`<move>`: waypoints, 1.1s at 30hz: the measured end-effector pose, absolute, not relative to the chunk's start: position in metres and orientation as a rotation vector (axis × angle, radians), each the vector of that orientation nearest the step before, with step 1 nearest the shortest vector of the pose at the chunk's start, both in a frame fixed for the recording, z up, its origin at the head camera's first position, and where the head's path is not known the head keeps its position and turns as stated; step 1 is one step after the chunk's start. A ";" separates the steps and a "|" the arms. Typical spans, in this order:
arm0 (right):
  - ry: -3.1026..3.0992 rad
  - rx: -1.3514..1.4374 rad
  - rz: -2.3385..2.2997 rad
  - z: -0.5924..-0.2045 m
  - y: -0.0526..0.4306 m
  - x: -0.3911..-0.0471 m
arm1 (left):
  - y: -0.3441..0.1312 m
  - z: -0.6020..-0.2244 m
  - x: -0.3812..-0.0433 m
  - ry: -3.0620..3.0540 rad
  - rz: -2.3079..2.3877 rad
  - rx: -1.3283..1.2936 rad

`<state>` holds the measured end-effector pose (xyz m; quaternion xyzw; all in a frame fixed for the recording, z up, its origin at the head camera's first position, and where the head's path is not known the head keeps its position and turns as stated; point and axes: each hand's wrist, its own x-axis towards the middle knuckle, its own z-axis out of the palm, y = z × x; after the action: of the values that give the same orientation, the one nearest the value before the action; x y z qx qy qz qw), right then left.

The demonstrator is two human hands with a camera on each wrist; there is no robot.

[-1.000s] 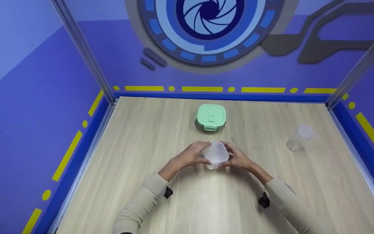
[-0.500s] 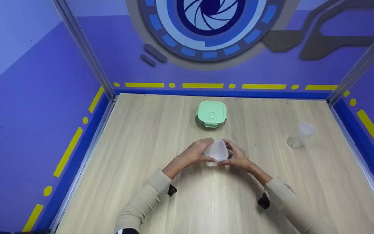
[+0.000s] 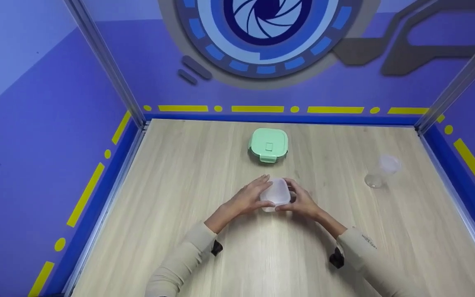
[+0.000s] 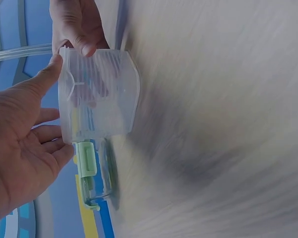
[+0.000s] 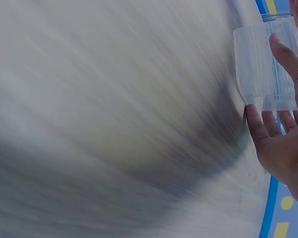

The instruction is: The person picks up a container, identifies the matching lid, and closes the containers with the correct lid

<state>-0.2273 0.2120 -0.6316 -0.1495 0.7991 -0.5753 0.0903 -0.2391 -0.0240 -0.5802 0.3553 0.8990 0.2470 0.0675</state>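
A small translucent plastic container (image 3: 277,190) with rounded corners is between both hands at the middle of the table. My left hand (image 3: 248,197) grips its top edge; in the left wrist view the thumb lies at one corner of the container (image 4: 102,94) and the fingertips at the opposite one. From the other side, my right hand (image 3: 302,202) holds the body. The right wrist view shows the right thumb (image 5: 284,52) along the container's wall and the fingers curled under its side. The container's base is close over the wooden table (image 3: 262,255).
Behind the hands stands a food box with a green clip lid (image 3: 269,142). To the right is a tall clear jar with a frosted lid (image 3: 390,164). Blue printed panels (image 3: 114,66) with metal posts enclose the table's back and sides.
The left fingers have shifted slightly along the container's top edge. The right hand keeps its hold, and the container stays nearly in place. The head view has tilted a little.
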 end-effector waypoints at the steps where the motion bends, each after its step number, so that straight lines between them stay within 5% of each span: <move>1: 2.376 -0.445 -1.712 -0.632 0.212 -0.227 | -0.024 -0.581 -0.238 2.710 0.750 1.071; 33: 2.199 -0.464 -1.837 -0.645 0.218 -0.226 | 0.008 -0.609 -0.250 2.951 0.220 1.242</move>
<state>-0.2258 0.2182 -0.6446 -0.1586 0.7522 -0.6284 0.1189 -0.2496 0.0084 -0.6091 0.3868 0.9190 0.0684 -0.0338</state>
